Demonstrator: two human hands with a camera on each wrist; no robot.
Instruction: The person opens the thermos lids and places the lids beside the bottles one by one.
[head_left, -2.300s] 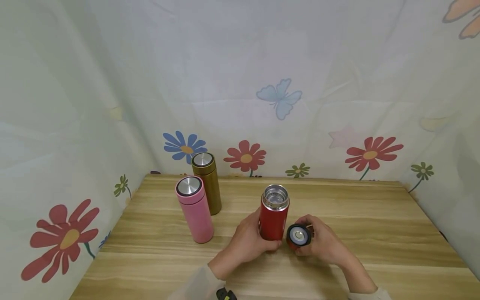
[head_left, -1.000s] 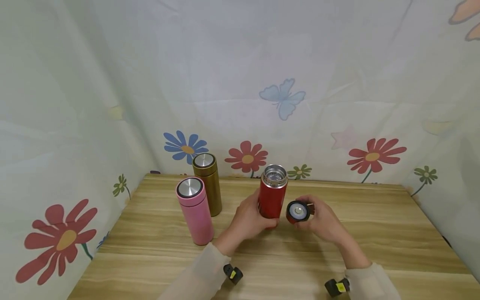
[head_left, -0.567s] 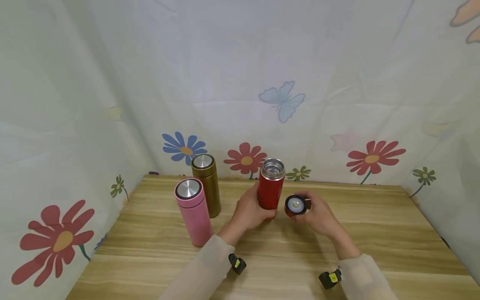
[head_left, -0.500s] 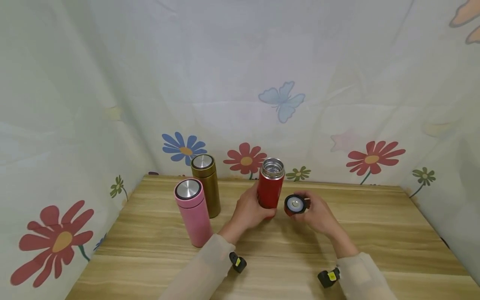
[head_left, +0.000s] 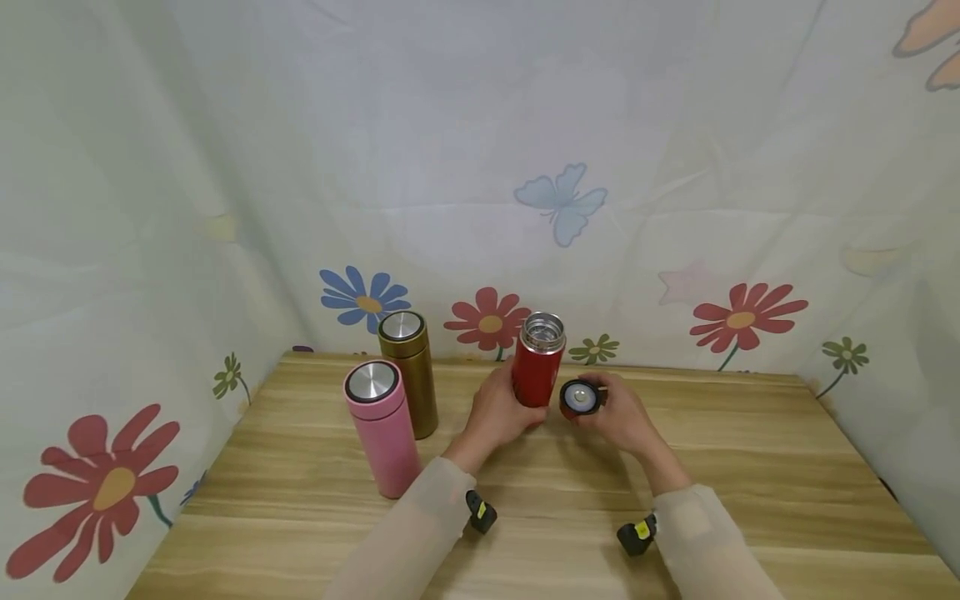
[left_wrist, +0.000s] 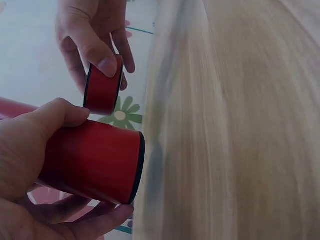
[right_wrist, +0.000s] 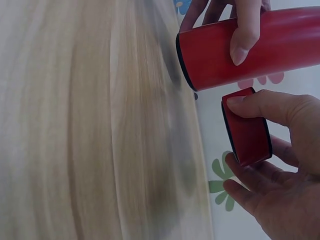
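Observation:
In the head view my left hand grips a red thermos bottle around its lower body. The bottle is uncapped, its bare steel mouth facing up. Just right of it, my right hand pinches the red and black bottle lid, whose inner side with a pale seal faces up. Both wrist views show the bottle's black-rimmed base held above the table. The lid is between thumb and fingers in the right wrist view, close to the bottle but apart from it.
A pink thermos and a gold thermos stand capped to the left of my left hand. All this is over a wood-grain table. Flower-printed cloth encloses the back and sides.
Over these frames both hands have moved away from me and slightly left, carrying the red bottle and its lid. The pink and gold thermoses stay where they stood.

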